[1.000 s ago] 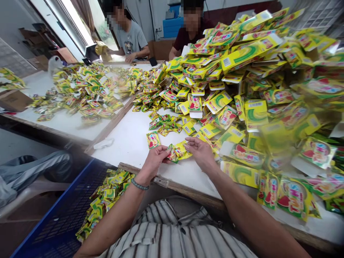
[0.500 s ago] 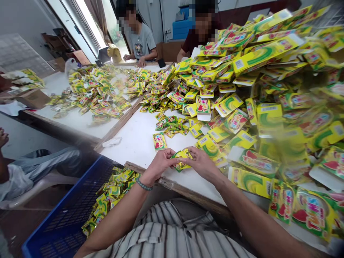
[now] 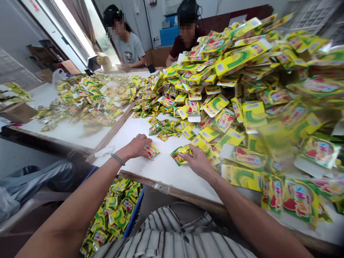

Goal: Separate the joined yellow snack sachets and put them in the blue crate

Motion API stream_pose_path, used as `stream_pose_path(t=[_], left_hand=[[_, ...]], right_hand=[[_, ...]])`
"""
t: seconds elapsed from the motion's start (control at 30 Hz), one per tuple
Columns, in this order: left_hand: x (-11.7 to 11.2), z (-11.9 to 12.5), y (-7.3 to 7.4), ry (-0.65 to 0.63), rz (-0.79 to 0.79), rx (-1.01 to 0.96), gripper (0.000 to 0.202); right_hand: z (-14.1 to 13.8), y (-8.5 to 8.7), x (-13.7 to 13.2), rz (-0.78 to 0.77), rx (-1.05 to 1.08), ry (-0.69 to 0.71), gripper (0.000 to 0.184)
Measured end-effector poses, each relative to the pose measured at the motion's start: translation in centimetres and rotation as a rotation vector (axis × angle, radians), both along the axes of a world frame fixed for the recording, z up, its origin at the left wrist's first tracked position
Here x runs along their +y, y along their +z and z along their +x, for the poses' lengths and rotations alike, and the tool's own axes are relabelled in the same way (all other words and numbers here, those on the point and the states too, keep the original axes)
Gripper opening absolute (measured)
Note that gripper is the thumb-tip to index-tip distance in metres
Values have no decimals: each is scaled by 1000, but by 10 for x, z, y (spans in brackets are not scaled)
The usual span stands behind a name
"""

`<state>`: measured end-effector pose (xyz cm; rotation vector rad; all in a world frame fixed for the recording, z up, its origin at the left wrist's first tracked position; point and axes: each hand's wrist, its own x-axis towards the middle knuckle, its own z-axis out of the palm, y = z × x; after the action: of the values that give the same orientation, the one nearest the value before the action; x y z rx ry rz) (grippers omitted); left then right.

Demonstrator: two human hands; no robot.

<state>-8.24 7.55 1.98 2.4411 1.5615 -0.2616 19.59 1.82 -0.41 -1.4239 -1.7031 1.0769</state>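
My left hand (image 3: 136, 146) reaches over the white table top, its fingers closed on the near-left edge of a small printed yellow-green box (image 3: 152, 151). The fingertips are partly hidden behind the hand. To the right, my right hand (image 3: 200, 161) pinches yellow-green candy sachets (image 3: 179, 154) between thumb and fingers, just above the table; how many I cannot tell. Beyond both hands lies a small heap of similar sachets (image 3: 164, 128). Flat printed boxes (image 3: 243, 156) lie close to the right hand.
A tall pile of cartons (image 3: 242, 61) covers the right of the table. Below the wooden table edge (image 3: 161, 187), a blue crate (image 3: 133, 218) holds many filled packets. Another heap (image 3: 91, 89) lies left of the wooden divider (image 3: 113, 134). Two people sit across the table.
My left hand has let go of the sachets and moved left onto the small box. The right hand keeps the sachets. The view has turned slightly, showing more of the crate's contents.
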Motion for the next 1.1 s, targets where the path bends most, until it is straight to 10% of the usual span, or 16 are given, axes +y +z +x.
stream_pose_path(t=[0.3, 0.67, 0.93, 1.1], left_hand=[[-52, -6, -10, 265, -62, -221, 48], [-76, 29, -1, 285, -105, -357, 34], [-82, 56, -17, 619, -355, -1196, 39], [-87, 75, -22, 679, -444, -1299, 40]], right_hand=[[-2, -2, -1, -51, 72, -9, 20], [-1, -11, 1, -26, 179, -19, 24], [-6, -1, 3, 68, 200, -47, 22], [5, 4, 5, 39, -6, 89, 18]])
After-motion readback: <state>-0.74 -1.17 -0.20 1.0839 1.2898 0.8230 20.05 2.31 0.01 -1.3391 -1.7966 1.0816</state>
